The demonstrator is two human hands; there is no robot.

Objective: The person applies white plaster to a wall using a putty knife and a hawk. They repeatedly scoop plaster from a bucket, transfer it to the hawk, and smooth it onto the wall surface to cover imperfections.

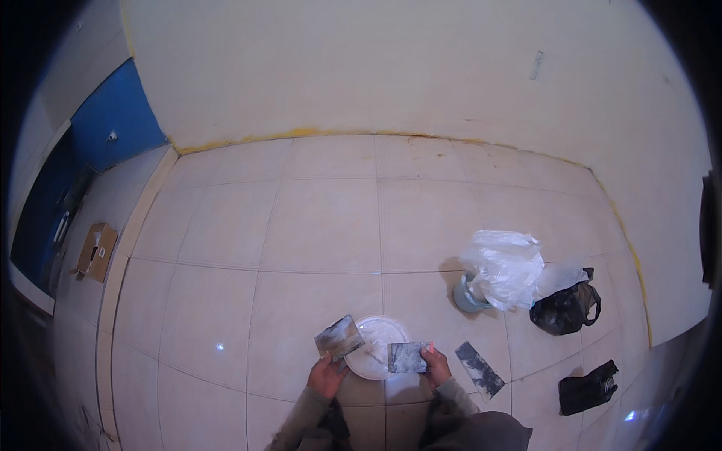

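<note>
My left hand [327,376] is closed on the lower edge of a flat rectangular plate [340,336], dark and brownish with whitish smears, held tilted over the floor. My right hand [436,366] grips the right end of a second flat grey plate [407,358], streaked white, with a bit of red by the fingers. Between and behind the two plates is a round white tray [406,328], which holds a whitish paste or powder [376,340]; the plates hide parts of its rim. To the right of my right hand, a third smeared dark plate [479,370] lies slanted on the floor.
A greenish bucket [468,293] with a white plastic bag [504,267] over it stands at right. Black plastic bags [560,312] lie beyond it and nearer [588,388]. Left, past a low step [124,278], sits a cardboard box [96,252]. A pale wall [376,68] bounds the tiles.
</note>
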